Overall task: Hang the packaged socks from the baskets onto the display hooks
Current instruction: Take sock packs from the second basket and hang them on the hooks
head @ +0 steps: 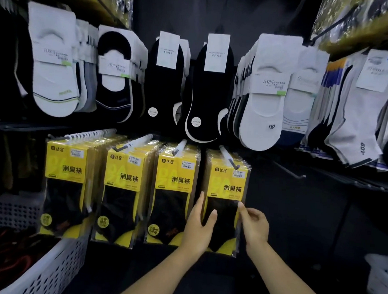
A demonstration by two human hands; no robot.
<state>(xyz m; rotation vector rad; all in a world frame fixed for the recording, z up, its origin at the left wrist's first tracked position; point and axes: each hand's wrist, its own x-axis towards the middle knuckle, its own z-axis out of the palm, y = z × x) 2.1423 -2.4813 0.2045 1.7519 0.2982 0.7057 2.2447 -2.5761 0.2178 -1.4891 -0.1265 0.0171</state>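
A dark display wall carries an upper row of carded socks (264,92) and, below it, four columns of yellow-and-black sock packs (122,188) hanging on white hooks (132,143). A white perforated basket (51,270) sits at lower left, with another basket (382,278) at far right. The rightmost pack (228,189) hangs on its hook (228,157). The left hand (198,229) grips its left edge, thumb on the front and fingers behind. The right hand (255,225) pinches its right edge, the other fingers curled.

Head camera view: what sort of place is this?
Most likely a shop's sock aisle: carded socks hang in rows, yellow sock packets fill display hooks, and a white basket of stock sits below.
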